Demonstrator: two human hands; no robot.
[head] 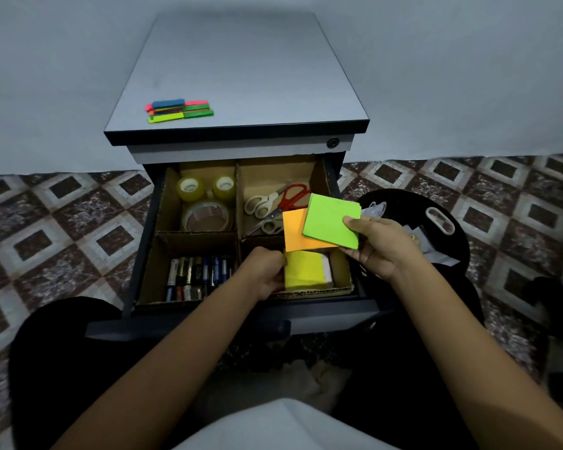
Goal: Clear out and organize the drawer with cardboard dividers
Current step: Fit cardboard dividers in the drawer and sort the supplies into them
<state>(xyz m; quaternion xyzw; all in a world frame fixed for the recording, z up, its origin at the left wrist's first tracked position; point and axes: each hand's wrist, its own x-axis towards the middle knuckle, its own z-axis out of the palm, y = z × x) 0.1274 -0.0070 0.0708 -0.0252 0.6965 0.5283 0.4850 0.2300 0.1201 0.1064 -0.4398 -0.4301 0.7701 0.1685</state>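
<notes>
Dim, bluish light is filling the frame, and the corners are darkening into a vignette. The wide lens is bending the floor tiles (78, 228) at the left and right edges. The bright paper pads (332, 222) at centre are glowing; the lower frame is sinking into shadow.

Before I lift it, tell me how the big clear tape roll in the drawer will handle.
The large clear tape roll lies flat, so it probably won't roll. Its open ring should suit a finger hook. It looks light and stiff.
</notes>
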